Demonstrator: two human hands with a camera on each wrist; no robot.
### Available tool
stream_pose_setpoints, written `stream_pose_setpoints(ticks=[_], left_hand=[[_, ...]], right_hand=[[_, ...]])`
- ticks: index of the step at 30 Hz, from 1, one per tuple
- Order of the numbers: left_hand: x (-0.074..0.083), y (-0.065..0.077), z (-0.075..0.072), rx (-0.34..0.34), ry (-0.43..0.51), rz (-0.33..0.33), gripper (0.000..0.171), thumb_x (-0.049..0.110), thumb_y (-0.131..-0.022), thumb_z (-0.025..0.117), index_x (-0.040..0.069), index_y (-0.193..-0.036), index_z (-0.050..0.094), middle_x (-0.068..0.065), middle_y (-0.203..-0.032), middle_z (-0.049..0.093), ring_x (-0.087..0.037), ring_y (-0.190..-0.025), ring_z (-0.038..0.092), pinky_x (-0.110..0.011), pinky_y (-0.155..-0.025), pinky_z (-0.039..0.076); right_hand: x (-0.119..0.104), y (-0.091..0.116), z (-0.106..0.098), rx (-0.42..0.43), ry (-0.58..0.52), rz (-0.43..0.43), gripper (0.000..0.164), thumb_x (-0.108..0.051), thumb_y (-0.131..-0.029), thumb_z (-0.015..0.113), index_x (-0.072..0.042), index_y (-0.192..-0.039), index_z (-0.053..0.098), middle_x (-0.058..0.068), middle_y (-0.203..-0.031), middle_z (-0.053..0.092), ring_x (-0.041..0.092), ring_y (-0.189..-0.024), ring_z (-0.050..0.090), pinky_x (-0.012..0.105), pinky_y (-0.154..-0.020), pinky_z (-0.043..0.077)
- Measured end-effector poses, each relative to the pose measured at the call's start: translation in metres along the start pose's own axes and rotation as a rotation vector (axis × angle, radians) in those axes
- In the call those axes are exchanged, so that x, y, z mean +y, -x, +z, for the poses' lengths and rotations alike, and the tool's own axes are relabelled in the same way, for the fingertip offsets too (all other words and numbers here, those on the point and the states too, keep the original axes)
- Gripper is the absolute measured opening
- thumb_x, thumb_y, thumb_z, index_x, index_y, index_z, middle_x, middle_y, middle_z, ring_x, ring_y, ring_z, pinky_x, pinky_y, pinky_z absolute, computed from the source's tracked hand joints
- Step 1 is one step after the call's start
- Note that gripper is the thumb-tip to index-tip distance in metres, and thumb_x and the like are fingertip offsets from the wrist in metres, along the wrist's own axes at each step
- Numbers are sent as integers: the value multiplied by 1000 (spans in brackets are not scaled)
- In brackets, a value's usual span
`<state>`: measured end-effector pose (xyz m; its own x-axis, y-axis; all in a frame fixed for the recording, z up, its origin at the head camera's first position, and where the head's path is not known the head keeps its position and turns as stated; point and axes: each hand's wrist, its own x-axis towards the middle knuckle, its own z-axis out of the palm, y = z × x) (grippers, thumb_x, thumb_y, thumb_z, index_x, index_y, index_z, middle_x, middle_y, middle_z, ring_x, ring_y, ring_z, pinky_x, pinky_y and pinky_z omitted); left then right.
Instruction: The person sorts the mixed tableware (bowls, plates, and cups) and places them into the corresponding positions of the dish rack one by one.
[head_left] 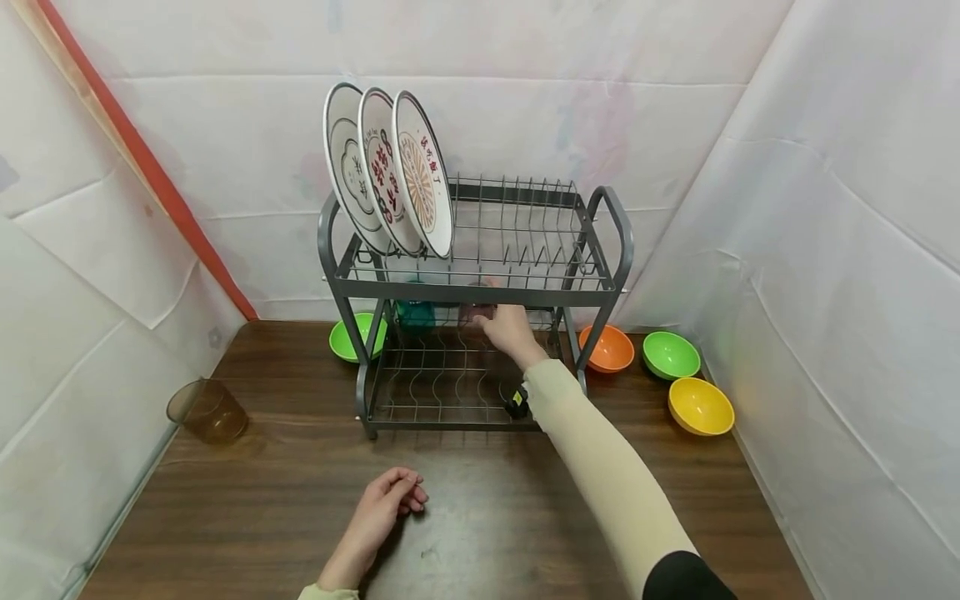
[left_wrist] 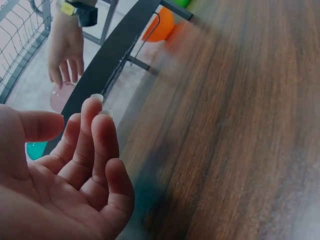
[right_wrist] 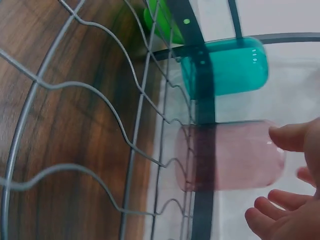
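A pink see-through cup (right_wrist: 235, 157) sits bottom-up on the lower tier of the dark dish rack (head_left: 480, 293). My right hand (head_left: 512, 332) reaches in under the upper tier. In the right wrist view its thumb (right_wrist: 290, 137) is at the cup's rounded bottom; whether it touches cannot be made out. The other fingers are spread apart from the cup. Beside it stands a teal cup (right_wrist: 235, 67), also bottom-up. My left hand (head_left: 382, 504) rests above the table in front of the rack, fingers loosely curled, holding nothing.
Three patterned plates (head_left: 422, 175) stand upright on the upper tier's left. A brown see-through cup (head_left: 213, 414) is at the table's left. Green (head_left: 345, 340), orange (head_left: 611, 350), another green (head_left: 670, 357) and yellow (head_left: 701, 408) bowls lie beside the rack. White cloth walls (head_left: 847, 250) enclose the table.
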<state>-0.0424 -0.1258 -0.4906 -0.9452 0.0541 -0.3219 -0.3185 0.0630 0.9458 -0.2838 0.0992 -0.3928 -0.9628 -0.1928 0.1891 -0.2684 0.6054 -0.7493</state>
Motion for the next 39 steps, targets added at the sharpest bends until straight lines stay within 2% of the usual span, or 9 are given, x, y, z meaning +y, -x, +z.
stream_pose_setpoints(ticks=[2,3,6,8,10,17,25,32,39], left_hand=[[0,1,-1,13,4,0,23,14,-102,53,-7,-105,60,-10,-83,67,-23,-75,64,-32,-71,47],[0,1,-2,19,3,1,22,13,-102,52,-7,-105,60,-10,-83,67,-23,-75,64,-31,-71,47],[0,2,-3,35,9,0,21,12,-102,52,-8,-104,61,-10,-83,67,-23,-74,64,-31,-71,46],[0,2,-4,38,5,0,21,11,-102,51,-8,-104,60,-11,-83,67,-24,-75,64,-32,-71,47],[-1,2,-5,40,9,-7,21,11,-102,52,-7,-104,61,-11,-83,67,-24,-75,64,-32,-71,47],[-1,1,-10,77,10,-19,20,11,-102,52,-6,-104,62,-12,-84,67,-25,-74,63,-32,-70,47],[0,-1,-15,82,12,-8,20,9,-102,51,-7,-106,61,-12,-84,67,-24,-74,63,-32,-70,48],[-1,-3,-18,99,-1,-19,22,10,-103,51,-9,-107,61,-12,-84,68,-23,-75,63,-32,-71,49],[0,-10,-40,142,-10,9,24,13,-104,50,-9,-108,59,-12,-85,69,-21,-74,65,-31,-71,50]], right_hand=[[-1,5,-4,3,24,-30,70,-15,-97,66,-14,-157,30,22,-132,57,27,-52,47,41,-69,44],[-2,8,-6,3,48,-38,68,-17,-98,65,-13,-156,31,24,-117,63,27,-49,46,41,-66,45],[-3,18,-14,25,105,-33,62,-21,-100,61,-9,-155,34,23,-131,58,31,-84,65,44,-85,49],[-4,27,-20,36,107,-5,59,-23,-100,60,-4,-151,38,23,-137,54,36,-113,59,50,-96,46],[-3,36,-24,54,105,11,52,-23,-100,60,-3,-146,47,21,-144,48,37,-130,47,53,-102,41],[-3,75,-37,60,118,-76,33,-20,-99,61,-11,-131,60,14,-125,58,28,-107,58,45,-88,48],[-2,137,-45,130,22,-178,14,-11,-96,65,-11,-109,71,0,-100,69,12,-85,62,35,-74,53],[8,191,-34,142,37,-242,10,-8,-94,67,-16,-98,72,-9,-89,67,5,-77,60,26,-66,53],[20,224,-21,172,-13,-208,11,-7,-94,69,-17,-95,72,-10,-89,68,4,-79,61,33,-69,56]])
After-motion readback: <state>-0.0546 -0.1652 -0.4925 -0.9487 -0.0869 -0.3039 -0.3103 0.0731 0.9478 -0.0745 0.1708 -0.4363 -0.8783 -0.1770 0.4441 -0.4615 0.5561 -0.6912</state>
